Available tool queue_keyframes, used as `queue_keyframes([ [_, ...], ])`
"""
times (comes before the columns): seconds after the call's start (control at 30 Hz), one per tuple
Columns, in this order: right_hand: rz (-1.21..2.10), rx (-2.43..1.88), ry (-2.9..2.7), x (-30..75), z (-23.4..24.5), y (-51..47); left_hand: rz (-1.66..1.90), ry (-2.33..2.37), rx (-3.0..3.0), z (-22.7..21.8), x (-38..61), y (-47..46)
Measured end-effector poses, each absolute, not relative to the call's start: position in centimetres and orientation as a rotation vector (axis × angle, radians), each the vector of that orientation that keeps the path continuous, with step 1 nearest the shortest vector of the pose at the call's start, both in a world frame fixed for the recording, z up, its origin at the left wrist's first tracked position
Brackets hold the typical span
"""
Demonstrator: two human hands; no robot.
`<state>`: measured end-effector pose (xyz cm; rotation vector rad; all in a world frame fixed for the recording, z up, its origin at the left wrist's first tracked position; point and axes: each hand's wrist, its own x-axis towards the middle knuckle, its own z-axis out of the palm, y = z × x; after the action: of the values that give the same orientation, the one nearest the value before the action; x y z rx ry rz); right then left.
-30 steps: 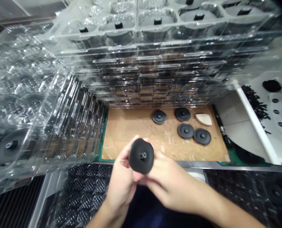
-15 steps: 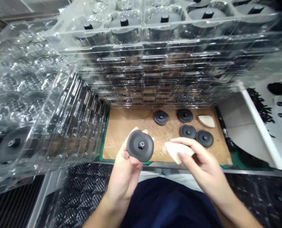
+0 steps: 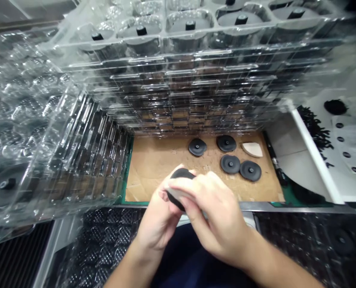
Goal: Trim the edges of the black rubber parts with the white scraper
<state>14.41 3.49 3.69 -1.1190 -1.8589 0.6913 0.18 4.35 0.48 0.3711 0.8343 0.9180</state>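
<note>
1. Over the near edge of the brown cardboard sheet (image 3: 154, 154), I can see the left hand (image 3: 158, 218), its fingers closed around the rim of a black disc (image 3: 182, 173).
2. Above that same edge of the cardboard, the right hand (image 3: 221, 216) has thumb and fingers pinched on a pale pad (image 3: 182, 193), laid across the disc; the fingers cover much of it, so I can't tell how firmly it presses.
3. On the cardboard's right half lie four loose discs (image 3: 197, 147), stubs upward, the nearer two side by side.
4. A spare pad (image 3: 252, 149) rests near the cardboard's far right corner.
5. Behind the cardboard rises a tall stack of clear trays (image 3: 166, 94), discs sitting in its top pockets; a second stack (image 3: 90, 148) flanks the cardboard's left.
6. Right of the cardboard, past a white rail (image 3: 317, 160), sits a black heap (image 3: 314, 130).
</note>
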Motion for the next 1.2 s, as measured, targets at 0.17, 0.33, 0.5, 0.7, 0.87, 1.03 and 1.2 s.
queue_keyframes([
  [0.17,1.056,-1.392,-1.740,17.4,0.7,1.2,0.897,0.798,0.245,0.5,-0.9,4.6],
  [0.33,1.122,-1.705,-1.402,19.1,-2.8,-0.3,0.861,0.748,0.246,0.6,-1.0,4.5],
  [0.5,0.939,-1.572,-1.403,17.5,1.1,1.4,0.873,0.772,0.284,0.7,0.0,4.2],
  [0.7,0.717,-1.200,-1.796,14.0,4.4,2.9,0.875,0.864,0.284,0.5,-0.4,3.7],
  [0.87,0.871,-1.226,-1.956,13.4,4.0,4.0,0.862,0.918,0.267,0.0,-0.2,3.6],
  [1.03,0.731,-1.139,-1.971,13.9,4.3,3.5,0.833,0.877,0.268,0.6,-0.1,3.7],
  [1.2,0.724,-1.430,-2.000,15.6,4.5,2.1,0.808,0.861,0.258,0.3,-0.5,3.8],
])
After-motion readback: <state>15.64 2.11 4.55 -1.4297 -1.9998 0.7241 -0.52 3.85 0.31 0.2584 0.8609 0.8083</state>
